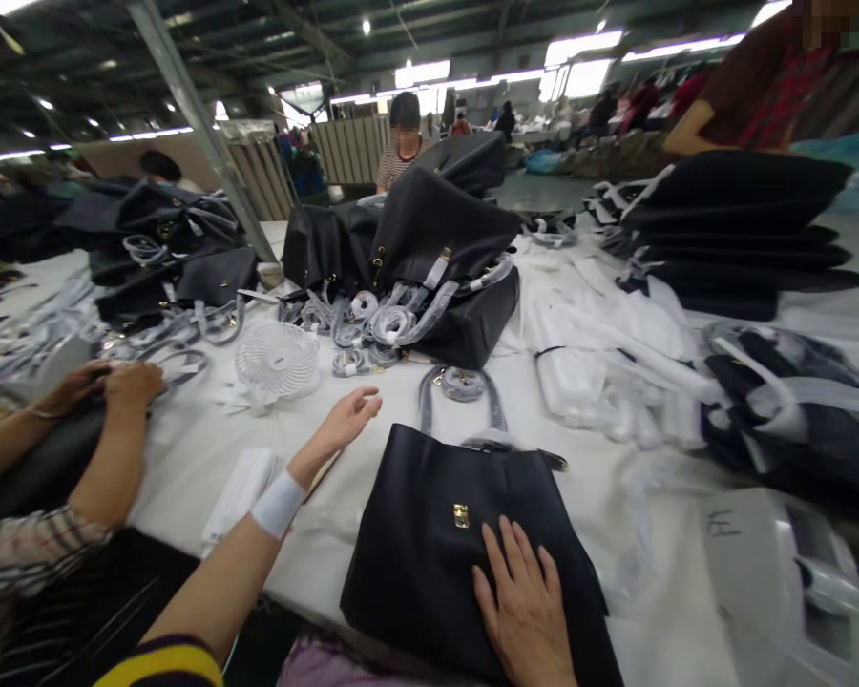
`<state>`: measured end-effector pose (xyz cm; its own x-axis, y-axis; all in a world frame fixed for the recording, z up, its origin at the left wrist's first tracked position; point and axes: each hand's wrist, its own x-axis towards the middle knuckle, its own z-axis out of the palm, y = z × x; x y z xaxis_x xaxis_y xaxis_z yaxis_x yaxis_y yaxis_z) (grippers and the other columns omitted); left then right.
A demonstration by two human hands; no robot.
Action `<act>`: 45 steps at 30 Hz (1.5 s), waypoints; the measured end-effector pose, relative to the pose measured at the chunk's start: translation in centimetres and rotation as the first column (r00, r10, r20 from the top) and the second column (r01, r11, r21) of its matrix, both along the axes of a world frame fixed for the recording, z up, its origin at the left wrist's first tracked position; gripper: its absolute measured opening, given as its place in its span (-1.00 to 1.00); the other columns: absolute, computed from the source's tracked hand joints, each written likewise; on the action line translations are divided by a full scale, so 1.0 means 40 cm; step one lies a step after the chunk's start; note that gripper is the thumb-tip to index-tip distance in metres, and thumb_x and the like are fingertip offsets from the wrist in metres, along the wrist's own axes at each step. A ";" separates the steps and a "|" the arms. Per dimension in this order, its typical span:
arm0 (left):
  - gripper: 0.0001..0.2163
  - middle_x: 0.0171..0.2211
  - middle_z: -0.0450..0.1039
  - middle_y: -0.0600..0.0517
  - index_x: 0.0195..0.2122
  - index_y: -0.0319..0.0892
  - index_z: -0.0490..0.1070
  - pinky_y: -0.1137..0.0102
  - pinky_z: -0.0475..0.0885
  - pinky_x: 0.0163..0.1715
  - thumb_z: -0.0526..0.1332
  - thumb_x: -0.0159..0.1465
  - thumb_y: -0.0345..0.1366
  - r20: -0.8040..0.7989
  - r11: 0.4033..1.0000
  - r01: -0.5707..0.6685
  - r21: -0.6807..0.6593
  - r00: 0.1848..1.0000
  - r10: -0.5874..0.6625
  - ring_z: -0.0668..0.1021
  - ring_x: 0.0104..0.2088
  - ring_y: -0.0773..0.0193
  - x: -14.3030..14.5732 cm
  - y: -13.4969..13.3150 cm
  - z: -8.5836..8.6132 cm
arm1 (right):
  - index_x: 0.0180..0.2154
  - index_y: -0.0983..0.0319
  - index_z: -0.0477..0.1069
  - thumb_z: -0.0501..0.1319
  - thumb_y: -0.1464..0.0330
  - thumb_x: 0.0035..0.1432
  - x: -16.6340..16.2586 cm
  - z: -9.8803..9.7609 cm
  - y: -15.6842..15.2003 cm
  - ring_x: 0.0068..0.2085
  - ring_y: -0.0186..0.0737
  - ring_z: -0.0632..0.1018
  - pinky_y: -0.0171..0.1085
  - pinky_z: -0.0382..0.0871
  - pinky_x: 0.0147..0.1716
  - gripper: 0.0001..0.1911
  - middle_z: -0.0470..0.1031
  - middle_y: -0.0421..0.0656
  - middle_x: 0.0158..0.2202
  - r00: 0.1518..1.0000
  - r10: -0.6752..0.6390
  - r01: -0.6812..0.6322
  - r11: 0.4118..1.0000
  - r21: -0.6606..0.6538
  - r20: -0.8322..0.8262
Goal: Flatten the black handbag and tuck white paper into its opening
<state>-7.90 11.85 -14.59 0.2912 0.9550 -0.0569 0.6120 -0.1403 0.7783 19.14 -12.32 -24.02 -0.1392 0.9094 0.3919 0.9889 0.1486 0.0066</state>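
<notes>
Bag (436, 553), black, lying flat on the near edge of the table (207, 448); gold clasp (461, 515) at its middle, wrapped handles (465, 401) stretched toward the far side.

Right hand (526, 601): open, palm down, fingers spread, pressed flat on the near right part of the bag.

Left hand (344, 420): open, fingers loosely curled, gripping nothing, held over the table just left of the bag's far corner; white band (278, 504) around the wrist.

White fan (278, 361): on the table, beyond the left hand.

Folded white packet (240, 491): on the table, near left, beside the left forearm.

Pile of black bags (429, 258): far centre, their straps wound in clear wrap and spilling toward the fan.

White wrapping (601, 353): heaped right of the pile.

Stack of flat black bags (744, 229): far right.

Bagged black goods (794, 410): right, in clear plastic.

Co-worker's hands (115, 382): far left, both resting together on a dark item at the table's edge; plaid sleeve (29, 553) below them.

More black bags (164, 248): far left, with loose wrapped straps around them.

Other people: standing at the far side of the table and at the far right.
</notes>
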 end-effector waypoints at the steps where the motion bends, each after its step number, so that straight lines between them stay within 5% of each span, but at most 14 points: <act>1: -0.52 -0.15 0.55 -0.13 0.12 -0.29 0.26 0.29 0.47 -0.09 -0.07 0.36 -0.02 0.013 0.999 -0.017 -0.031 1.000 0.018 0.58 -0.12 0.19 -0.036 -0.067 -0.002 | 0.22 0.26 0.23 0.07 0.26 0.27 -0.001 -0.001 0.002 0.22 0.10 0.33 0.09 0.09 0.14 -0.48 0.30 0.07 0.24 1.000 0.008 -0.008 1.000 0.006 -0.003; 5: -0.53 -0.15 0.56 -0.06 0.06 -0.19 0.35 0.31 0.45 -0.08 0.04 0.29 0.04 -0.001 0.990 0.030 -0.141 1.000 -0.030 0.57 -0.12 0.18 -0.086 -0.292 -0.052 | 0.21 0.28 0.24 0.04 0.26 0.28 -0.004 0.001 0.006 0.22 0.11 0.33 0.12 0.10 0.14 -0.49 0.30 0.09 0.23 1.000 0.024 -0.024 1.000 0.016 0.006; 8: -0.48 -0.07 0.50 -0.12 0.04 -0.19 0.35 0.26 0.40 0.00 0.13 0.21 0.10 -0.116 0.986 0.045 -0.160 0.991 -0.064 0.52 -0.03 0.07 -0.061 -0.361 -0.097 | 0.21 0.28 0.25 0.03 0.25 0.29 -0.005 0.007 0.004 0.22 0.10 0.32 0.12 0.10 0.14 -0.50 0.30 0.10 0.24 0.999 0.022 -0.023 1.000 0.011 0.029; 17: -0.49 -0.24 0.53 -0.21 -0.18 -0.22 0.43 0.23 0.38 -0.18 0.00 0.27 0.16 -0.316 0.988 -0.126 -0.088 0.944 0.092 0.56 -0.18 -0.03 0.013 -0.325 -0.167 | 0.20 0.27 0.26 0.05 0.24 0.29 -0.016 0.021 0.003 0.23 0.07 0.30 0.09 0.07 0.16 -0.50 0.30 0.06 0.24 0.995 -0.011 0.013 1.000 -0.021 0.102; 26: -0.53 -0.34 0.57 -0.08 -0.38 -0.16 0.46 0.35 0.33 -0.30 -0.11 0.39 0.01 -0.347 0.992 -0.121 -0.038 0.933 0.100 0.57 -0.30 0.15 -0.032 -0.325 -0.169 | 0.21 0.21 0.27 0.04 0.26 0.30 -0.068 0.042 0.002 0.20 0.04 0.34 0.03 0.12 0.10 -0.52 0.31 0.02 0.24 0.994 -0.051 0.060 0.995 -0.086 0.100; 35: -0.51 -0.20 0.47 -0.17 -0.17 -0.18 0.46 0.18 0.33 -0.10 -0.10 0.37 0.07 -0.510 0.958 -0.140 0.249 0.822 0.253 0.49 -0.11 -0.01 -0.023 -0.353 -0.105 | 0.23 0.23 0.23 0.03 0.26 0.30 -0.095 0.024 -0.009 0.21 0.08 0.31 0.08 0.09 0.12 -0.50 0.25 0.03 0.28 0.990 -0.130 0.135 0.982 -0.132 0.052; 38: -0.48 -0.29 0.45 -0.11 -0.15 -0.21 0.41 0.21 0.38 -0.17 -0.02 0.30 0.17 -0.515 0.929 -0.073 0.364 0.815 0.266 0.49 -0.21 0.03 -0.013 -0.373 -0.133 | 0.23 0.24 0.22 0.03 0.28 0.30 -0.094 0.029 -0.008 0.22 0.08 0.30 0.08 0.09 0.12 -0.50 0.24 0.04 0.28 0.991 -0.128 0.133 0.982 -0.133 0.048; 42: -0.61 -0.29 0.46 -0.09 -0.18 -0.22 0.37 0.28 0.41 -0.21 -0.03 0.38 0.01 -0.458 0.916 -0.081 0.392 0.847 0.271 0.52 -0.25 0.11 0.002 -0.355 -0.191 | 0.23 0.24 0.22 0.04 0.28 0.30 -0.100 0.035 -0.007 0.22 0.07 0.30 0.07 0.10 0.12 -0.51 0.25 0.03 0.28 0.991 -0.132 0.135 0.983 -0.128 0.029; 45: -0.67 -0.33 0.48 -0.05 -0.23 -0.20 0.38 0.32 0.42 -0.24 -0.04 0.40 -0.08 -0.440 0.926 -0.078 0.370 0.863 0.249 0.53 -0.30 0.17 0.009 -0.320 -0.191 | 0.22 0.25 0.23 0.03 0.27 0.30 -0.105 0.036 -0.004 0.21 0.09 0.30 0.09 0.11 0.11 -0.51 0.26 0.04 0.27 0.988 -0.153 0.153 0.981 -0.119 0.016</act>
<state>-7.54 -0.95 -22.22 0.1485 0.9726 0.1790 0.9275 -0.1997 0.3160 14.93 -12.49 -22.58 0.0030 0.9603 0.2788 1.0000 -0.0043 0.0042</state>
